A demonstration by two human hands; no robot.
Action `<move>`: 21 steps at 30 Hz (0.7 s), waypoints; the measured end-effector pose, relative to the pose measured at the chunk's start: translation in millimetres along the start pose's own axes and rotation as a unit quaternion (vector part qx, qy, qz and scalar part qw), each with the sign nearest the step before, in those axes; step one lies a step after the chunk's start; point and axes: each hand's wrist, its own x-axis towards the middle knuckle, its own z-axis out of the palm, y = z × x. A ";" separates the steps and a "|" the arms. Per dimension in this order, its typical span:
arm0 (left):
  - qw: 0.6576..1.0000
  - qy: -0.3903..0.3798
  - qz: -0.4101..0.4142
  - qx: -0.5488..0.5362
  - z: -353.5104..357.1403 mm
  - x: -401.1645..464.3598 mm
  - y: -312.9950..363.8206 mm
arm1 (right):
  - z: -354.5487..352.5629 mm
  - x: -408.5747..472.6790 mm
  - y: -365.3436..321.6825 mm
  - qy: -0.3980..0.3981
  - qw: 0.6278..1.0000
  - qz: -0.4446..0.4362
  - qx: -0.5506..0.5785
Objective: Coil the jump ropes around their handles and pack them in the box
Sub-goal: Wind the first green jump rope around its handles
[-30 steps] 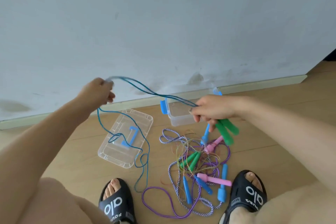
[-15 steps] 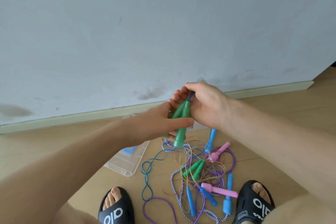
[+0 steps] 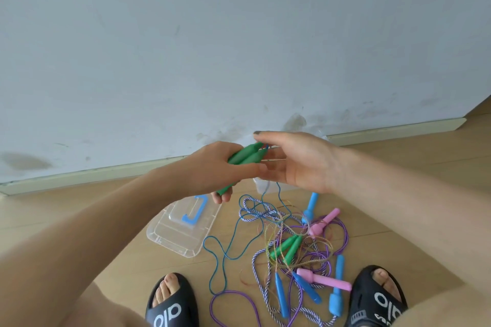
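Handles [image 3: 245, 157], green pair, are gripped in left hand [image 3: 220, 171]; right hand [image 3: 297, 160] is held open beside them. Blue rope [image 3: 216, 260] trails to wood floor [image 3: 398, 175] by wall [image 3: 239, 34]. Lid [image 3: 183, 231] lies flat; box [image 3: 261, 186] mostly hidden, contents unclear.

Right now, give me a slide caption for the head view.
Left hand grips two green handles, right hand open beside them, above tangled ropes on the floor.

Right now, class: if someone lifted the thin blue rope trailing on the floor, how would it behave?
The blue rope is probably floppy: it lies in loose loops. It likely snags, since it crosses the tangled pile. It seems light, hanging slack from the green handles.
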 end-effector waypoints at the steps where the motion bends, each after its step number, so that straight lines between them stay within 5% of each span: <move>1: 1.000 0.005 0.002 0.008 0.9 -0.1 1.0 | 1.8 0.5 1.2 -0.003 1.000 -0.006 -0.015; 7: 0.998 0.019 0.035 0.044 0.4 1.2 -3.0 | 4.1 6.1 5.1 0.018 0.998 -0.056 -0.021; 15: 0.970 0.087 0.067 0.219 -3.7 -2.1 -5.5 | 1.6 5.4 5.5 0.017 0.997 -0.068 0.015; 17: 0.976 0.070 0.055 0.199 -8.1 -2.6 -3.7 | 1.1 5.9 5.9 0.053 0.993 -0.075 -0.076; 18: 0.978 0.065 0.050 0.189 -10.0 -2.9 -3.5 | -1.8 6.9 7.0 0.092 0.970 -0.090 -0.207; 21: 0.971 0.076 0.059 0.217 -14.8 -2.8 -5.4 | -4.4 0.9 5.9 0.186 0.812 -0.200 -0.516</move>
